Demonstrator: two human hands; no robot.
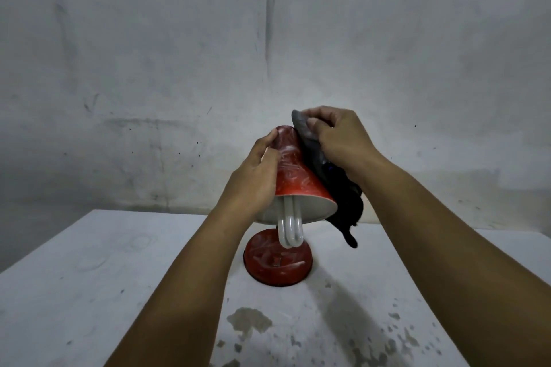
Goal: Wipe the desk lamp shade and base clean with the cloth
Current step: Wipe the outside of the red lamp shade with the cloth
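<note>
Right hand (337, 140) grips cloth (334, 185) against shade (295, 176); left hand (256, 179) cups shade.

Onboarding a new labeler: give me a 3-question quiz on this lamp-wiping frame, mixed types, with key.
1. True or false: the red base is wiped clean.
2. Which hand presses the dark cloth on the red shade? A) left B) right
3. Fill in: the white ___ sticks out below the shade.

Key: 1 false, dusty smears show; 2 B, right hand, while left hand steadies the shade; 3 bulb.
</note>
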